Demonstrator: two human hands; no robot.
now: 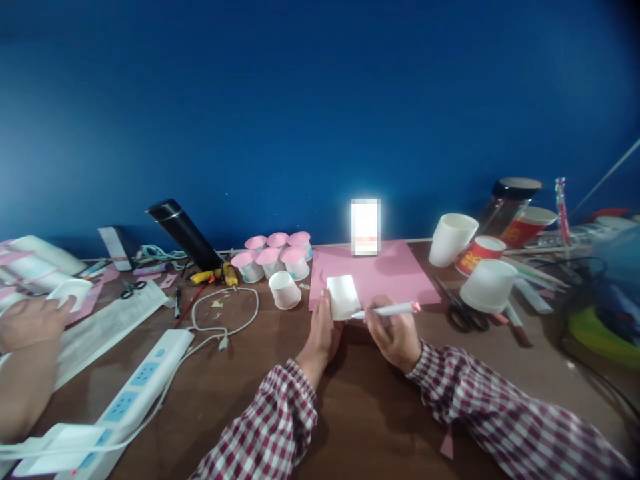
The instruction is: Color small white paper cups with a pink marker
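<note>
My left hand [324, 328] is closed around the left side and underside of a white paper cup [343, 298], held over the near edge of a pink paper sheet [385, 270]. In my right hand [395, 333] is a white marker pen [395, 310] with a pinkish end. The pen's tip points left and lies close to the cup's lower right edge; whether it touches, I cannot tell. Just left of my hands, another white paper cup [285, 291] stands upside down. Behind it sit several cups with pink paper tops [271, 259].
A co-worker's hand [35, 323] is at the left among white and pink cup pieces. A power strip [133, 397] and white cable [250, 313] lie front left. Scissors [465, 315], stacked white cups [453, 239] and a red cup [481, 255] are right. A black bottle [185, 233] leans back left.
</note>
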